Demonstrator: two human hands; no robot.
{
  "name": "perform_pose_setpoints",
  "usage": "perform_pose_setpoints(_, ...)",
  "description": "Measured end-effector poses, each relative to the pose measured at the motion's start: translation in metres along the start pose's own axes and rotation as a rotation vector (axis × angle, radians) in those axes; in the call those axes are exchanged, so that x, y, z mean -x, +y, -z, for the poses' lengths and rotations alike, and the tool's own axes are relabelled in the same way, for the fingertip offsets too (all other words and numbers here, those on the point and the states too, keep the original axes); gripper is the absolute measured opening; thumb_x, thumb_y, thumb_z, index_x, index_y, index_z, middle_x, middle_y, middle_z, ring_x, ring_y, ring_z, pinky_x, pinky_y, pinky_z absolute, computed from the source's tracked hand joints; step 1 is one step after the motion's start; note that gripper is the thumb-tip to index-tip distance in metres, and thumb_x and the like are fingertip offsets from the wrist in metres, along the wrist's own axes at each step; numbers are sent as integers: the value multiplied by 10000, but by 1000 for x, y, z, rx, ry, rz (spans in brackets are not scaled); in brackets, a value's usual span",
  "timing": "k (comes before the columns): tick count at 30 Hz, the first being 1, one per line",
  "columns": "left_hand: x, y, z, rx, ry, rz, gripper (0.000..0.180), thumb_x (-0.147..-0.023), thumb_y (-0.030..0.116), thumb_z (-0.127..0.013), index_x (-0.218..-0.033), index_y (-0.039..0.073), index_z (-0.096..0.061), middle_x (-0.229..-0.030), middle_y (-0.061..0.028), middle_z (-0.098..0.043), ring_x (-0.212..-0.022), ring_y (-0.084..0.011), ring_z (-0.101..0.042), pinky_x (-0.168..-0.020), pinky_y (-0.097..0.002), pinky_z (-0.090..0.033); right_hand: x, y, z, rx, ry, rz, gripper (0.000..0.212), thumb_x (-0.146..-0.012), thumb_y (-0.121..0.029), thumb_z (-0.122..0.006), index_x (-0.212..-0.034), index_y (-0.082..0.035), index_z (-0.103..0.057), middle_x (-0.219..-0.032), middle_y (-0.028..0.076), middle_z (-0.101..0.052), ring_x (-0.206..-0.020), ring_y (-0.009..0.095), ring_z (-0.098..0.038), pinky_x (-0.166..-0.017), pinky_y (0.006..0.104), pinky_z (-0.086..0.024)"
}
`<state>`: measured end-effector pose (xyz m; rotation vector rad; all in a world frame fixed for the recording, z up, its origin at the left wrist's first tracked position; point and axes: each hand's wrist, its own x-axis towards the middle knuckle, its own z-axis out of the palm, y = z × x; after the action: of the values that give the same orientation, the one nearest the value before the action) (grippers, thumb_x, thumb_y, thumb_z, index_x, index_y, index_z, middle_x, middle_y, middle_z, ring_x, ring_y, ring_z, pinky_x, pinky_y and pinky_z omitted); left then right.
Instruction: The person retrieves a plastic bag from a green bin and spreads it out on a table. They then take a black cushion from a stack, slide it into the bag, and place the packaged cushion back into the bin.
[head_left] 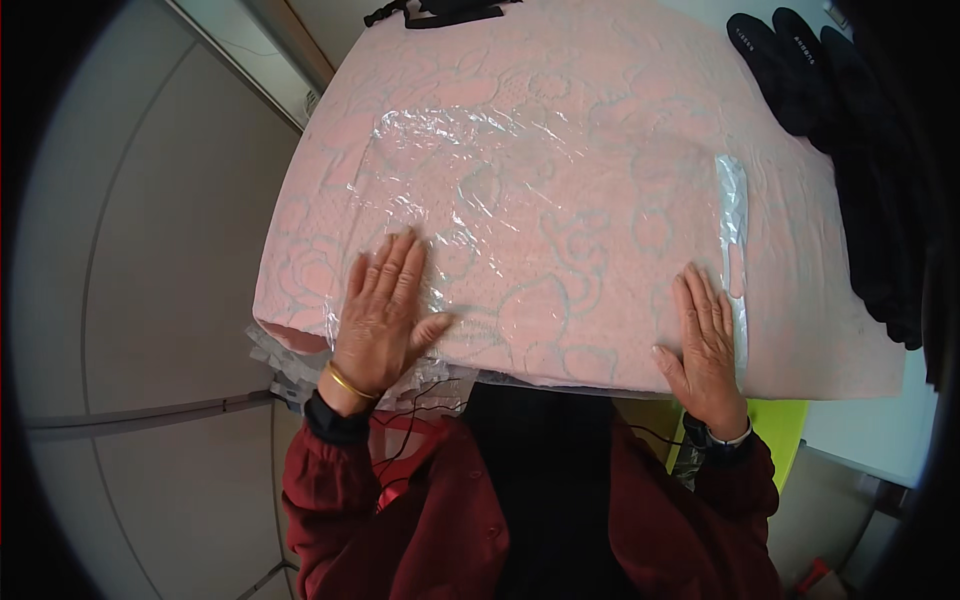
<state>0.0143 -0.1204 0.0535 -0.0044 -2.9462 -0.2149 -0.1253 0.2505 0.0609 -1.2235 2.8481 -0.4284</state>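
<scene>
A clear plastic bag lies flat on a pink patterned cloth that covers the table. Along the bag's right side runs a white strip with an oblong slot in it. My left hand rests palm down on the bag's lower left part, fingers stretched forward and thumb apart. Near the lower end of the white strip, my right hand lies flat with its fingers extended and thumb out. Neither hand grips anything.
Black socks or stockings lie along the cloth's right side. A black strap is at the far edge. Crumpled clear plastic hangs below the near left corner, beside dark cords. Grey panels stand at the left. Something lime green shows under the table edge.
</scene>
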Motion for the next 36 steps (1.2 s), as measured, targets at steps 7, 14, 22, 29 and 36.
perform_pose_setpoints(7, 25, 8, 12, 10, 83, 158, 747, -953, 520, -529, -1480, 5, -408, -1566, -193, -355, -1440, -386, -342, -1159, -579, -235, 3, 26, -17, 105, 131, -130, 717, -932, -278, -566, -1527, 20, -300, -1599, 218, -271, -1486, 380, -250, -1202, 547, -154)
perform_pose_setpoints(14, -9, 141, -27, 262, -9, -256, 866, -909, 594, -539, -1486, -32, -382, -1576, -221, -328, -1470, -377, -309, -1202, -525, -192, -10, -22, -4, 64, 4, 100, 695, -907, -343, -611, -1489, -22, -406, -1578, 225, -309, -1472, 397, -275, -1178, 597, -174)
perform_pose_setpoints(22, 6, 51, -19, 98, -6, -56, 970, -900, 672, -466, -1499, -77, -320, -1577, -264, -295, -1481, -388, -276, -1212, -502, -178, 5, 6, 4, 9, -87, 109, 684, -882, -287, -588, -1484, -16, -410, -1590, 237, -278, -1473, 415, -265, -1183, 599, -154)
perform_pose_setpoints(29, 21, -24, -1, -67, 11, 118, 975, -908, 699, -475, -1492, -69, -335, -1567, -250, -321, -1466, -402, -293, -1195, -511, -202, 6, 29, 8, -24, 20, -13, 675, -852, -209, -602, -1467, 4, -423, -1582, 232, -292, -1472, 411, -262, -1190, 565, -178)
perform_pose_setpoints(36, 22, -21, 0, -82, 40, 143, 913, -919, 613, -544, -1493, -65, -335, -1543, -257, -347, -1439, -409, -327, -1182, -541, -208, 31, 46, 0, -79, 258, 21, 611, -815, -121, -659, -1383, 36, -494, -1522, 225, -384, -1438, 417, -321, -1187, 503, -242)
